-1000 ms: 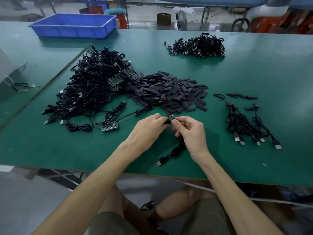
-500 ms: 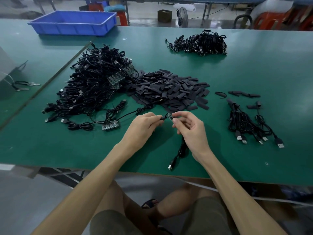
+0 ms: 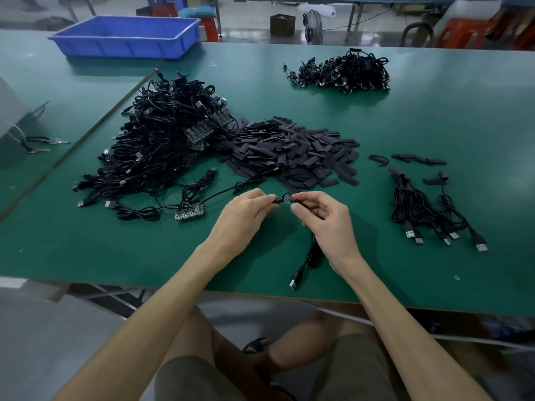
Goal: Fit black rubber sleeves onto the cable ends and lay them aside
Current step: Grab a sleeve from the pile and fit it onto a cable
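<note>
Just below the middle of the frame, the two hands meet above the green counter (image 3: 86,250). The left hand (image 3: 246,215) pinches a black rubber sleeve (image 3: 276,200) between thumb and fingertips. The right hand (image 3: 327,224) pinches the cable end (image 3: 287,198), a tiny circuit board, held just beside the sleeve. Whether the board has entered the sleeve I cannot tell.

From under the right hand the cable (image 3: 312,253) drops toward the lower edge of the counter and ends in a USB plug (image 3: 293,283).

Above the hands, at centre frame, lies the pile of loose sleeves (image 3: 295,151), touching a big heap of cables (image 3: 162,146) to its left. At the right of the frame, well apart from the hands, a small bunch of cables (image 3: 428,209) lies fanned out with its plugs toward the lower right. A further bundle (image 3: 344,72) sits upper right of centre, and a blue bin (image 3: 127,36) stands at the upper left.
</note>
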Motion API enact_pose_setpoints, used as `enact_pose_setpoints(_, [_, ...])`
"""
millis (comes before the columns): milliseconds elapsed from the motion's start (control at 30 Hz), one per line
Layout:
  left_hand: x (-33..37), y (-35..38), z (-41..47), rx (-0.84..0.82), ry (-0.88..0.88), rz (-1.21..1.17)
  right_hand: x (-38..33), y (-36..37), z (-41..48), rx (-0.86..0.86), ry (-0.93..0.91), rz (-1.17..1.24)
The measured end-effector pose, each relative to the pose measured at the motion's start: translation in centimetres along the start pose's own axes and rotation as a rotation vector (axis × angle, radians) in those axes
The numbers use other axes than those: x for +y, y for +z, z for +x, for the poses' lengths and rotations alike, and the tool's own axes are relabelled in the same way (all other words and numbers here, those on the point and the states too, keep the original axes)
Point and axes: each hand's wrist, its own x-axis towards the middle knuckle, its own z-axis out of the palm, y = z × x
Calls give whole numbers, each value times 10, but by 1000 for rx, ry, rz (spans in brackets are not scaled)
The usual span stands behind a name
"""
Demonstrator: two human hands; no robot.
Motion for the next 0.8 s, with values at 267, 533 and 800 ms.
enact_pose_setpoints(267, [1,-1,-1,-11,-5,36,-2,1,0,15,1,-49])
enact_pose_setpoints(533, [3,1,-4,-33,70,195,-1,0,-1,17,-17,-121])
enact_pose_setpoints(800, [0,2,-2,-48,125,146,0,-2,0,35,12,-75])
